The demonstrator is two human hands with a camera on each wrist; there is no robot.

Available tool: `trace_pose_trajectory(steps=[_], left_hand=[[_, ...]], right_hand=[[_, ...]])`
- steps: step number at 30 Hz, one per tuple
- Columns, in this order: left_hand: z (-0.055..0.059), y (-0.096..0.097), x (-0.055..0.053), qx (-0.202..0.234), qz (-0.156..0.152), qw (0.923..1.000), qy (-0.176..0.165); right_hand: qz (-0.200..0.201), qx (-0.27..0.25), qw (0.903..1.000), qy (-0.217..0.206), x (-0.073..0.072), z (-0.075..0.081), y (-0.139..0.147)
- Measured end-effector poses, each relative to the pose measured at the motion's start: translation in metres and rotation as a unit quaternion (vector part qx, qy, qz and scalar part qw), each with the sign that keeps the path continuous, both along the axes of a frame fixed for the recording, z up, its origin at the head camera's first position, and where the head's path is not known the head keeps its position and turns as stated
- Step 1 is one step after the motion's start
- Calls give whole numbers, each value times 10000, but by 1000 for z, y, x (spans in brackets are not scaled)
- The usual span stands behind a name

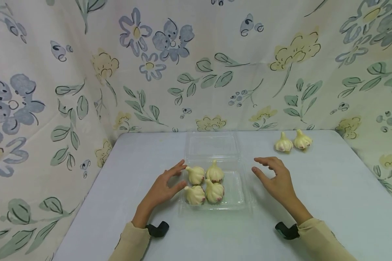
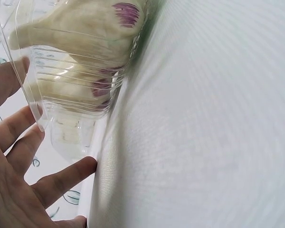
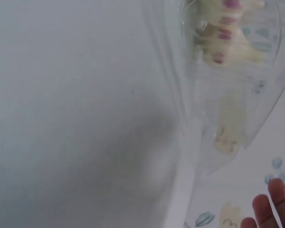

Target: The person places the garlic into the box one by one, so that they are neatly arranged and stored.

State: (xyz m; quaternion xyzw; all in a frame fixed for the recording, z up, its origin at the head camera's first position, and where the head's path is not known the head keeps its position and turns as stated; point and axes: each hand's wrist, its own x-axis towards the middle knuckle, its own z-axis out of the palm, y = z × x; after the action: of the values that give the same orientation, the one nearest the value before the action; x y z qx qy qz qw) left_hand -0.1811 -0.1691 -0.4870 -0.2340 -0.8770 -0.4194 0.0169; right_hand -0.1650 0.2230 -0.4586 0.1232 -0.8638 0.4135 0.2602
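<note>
The clear box (image 1: 234,186) sits on the counter (image 1: 99,204) with four garlic bulbs (image 1: 196,175) inside. The left hand (image 1: 164,186) spreads wide at its side, maybe touching; the right hand (image 1: 277,181) is wide, holding nothing. The box looks light and bendy: hold both sides gently

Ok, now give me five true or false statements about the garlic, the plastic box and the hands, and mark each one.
1. Four garlic bulbs sit in the clear plastic box. True.
2. The lid is open, at the far side of the box. True.
3. The bulbs in the box fill its right half, seen from the head camera. False: they are grouped at its left.
4. Every bulb is in the box. False: two loose bulbs lie on the table, toward its far right corner.
5. The right hand grips a bulb. False: it holds nothing.
</note>
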Motion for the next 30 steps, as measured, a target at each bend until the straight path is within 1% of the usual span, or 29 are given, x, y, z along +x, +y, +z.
trace_pose_trajectory(steps=[4,12,19,30], left_hand=[[0,0,0,-7,-8,10000,4],[0,0,0,14,0,10000,-1],[0,-1,0,2,3,10000,16],[1,0,0,-18,2,10000,2]], right_hand=[[-110,-42,9999,8,-1,-2,8],[-528,-134,9983,-197,-6,-6,21],[-765,-190,9965,-272,-9,-12,32],[-1145,-280,9892,-876,-10,-13,42]])
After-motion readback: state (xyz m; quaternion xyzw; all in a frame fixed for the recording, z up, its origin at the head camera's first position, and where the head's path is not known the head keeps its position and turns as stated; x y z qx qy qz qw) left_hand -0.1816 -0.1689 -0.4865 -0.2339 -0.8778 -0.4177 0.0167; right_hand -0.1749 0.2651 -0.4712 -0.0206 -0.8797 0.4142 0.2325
